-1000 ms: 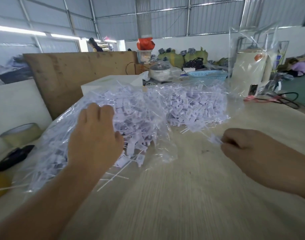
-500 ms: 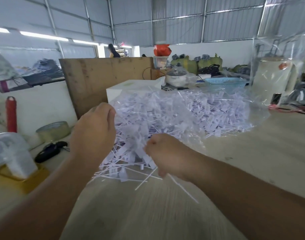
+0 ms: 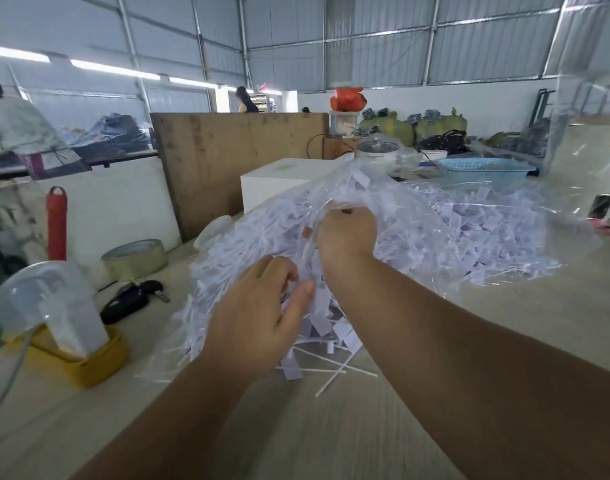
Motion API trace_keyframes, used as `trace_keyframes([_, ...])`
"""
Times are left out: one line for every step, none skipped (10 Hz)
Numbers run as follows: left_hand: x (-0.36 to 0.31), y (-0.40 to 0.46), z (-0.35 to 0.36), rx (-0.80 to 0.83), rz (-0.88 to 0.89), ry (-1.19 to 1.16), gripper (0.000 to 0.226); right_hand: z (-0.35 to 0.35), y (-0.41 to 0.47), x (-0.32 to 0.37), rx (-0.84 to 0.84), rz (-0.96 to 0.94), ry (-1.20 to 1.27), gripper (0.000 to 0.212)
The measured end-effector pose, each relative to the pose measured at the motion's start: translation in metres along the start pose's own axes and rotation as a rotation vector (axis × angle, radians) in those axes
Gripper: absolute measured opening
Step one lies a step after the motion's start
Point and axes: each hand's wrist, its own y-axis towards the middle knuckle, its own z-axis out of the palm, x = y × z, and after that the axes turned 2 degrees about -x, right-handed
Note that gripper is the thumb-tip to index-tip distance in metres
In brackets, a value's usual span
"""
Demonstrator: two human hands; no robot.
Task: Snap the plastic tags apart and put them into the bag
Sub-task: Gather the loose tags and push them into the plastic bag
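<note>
Here, the pale wooden table (image 3: 331, 438) is carrying the clear crinkly plastic bag (image 3: 469, 216), which is lying toward twelve o'clock, stuffed with white plastic tags (image 3: 435, 237). Its mouth is gaping toward six o'clock, and loose tags are likely spilling further if the film gets tugged. The right hand (image 3: 346, 233) is reaching forward, knuckles up, gripping the bag's film. The left hand (image 3: 262, 317), at seven o'clock of it, is hovering with relaxed fingers over the tags, grasping nothing visible.
</note>
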Motion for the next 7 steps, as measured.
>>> trace_keyframes([0.001,0.011,0.004,0.038,-0.004,0.119,0.021,0.003,0.006,-0.006,0.007,0.041,0.045,0.023])
trace_keyframes([0.004,0.03,0.003,0.0,0.011,0.184,0.021,-0.001,0.001,-0.009,0.065,0.028,0.02,0.019])
trace_keyframes([0.002,0.049,0.001,-0.079,-0.041,0.237,0.023,-0.008,-0.005,-0.01,0.202,0.005,-0.04,0.046])
trace_keyframes([-0.001,0.061,0.002,-0.099,-0.129,0.266,0.018,-0.016,-0.016,-0.007,0.301,-0.085,-0.219,0.061])
trace_keyframes([-0.001,0.06,0.006,-0.065,-0.131,0.235,0.019,-0.024,-0.021,-0.005,0.369,-0.302,-0.466,0.036])
trace_keyframes([-0.001,0.048,0.009,-0.035,-0.096,0.211,0.012,-0.03,-0.015,-0.007,0.294,-0.57,-0.744,0.014])
trace_keyframes([0.001,0.04,0.012,-0.047,-0.029,0.305,0.015,-0.036,-0.012,-0.009,0.206,-0.78,-1.046,0.011])
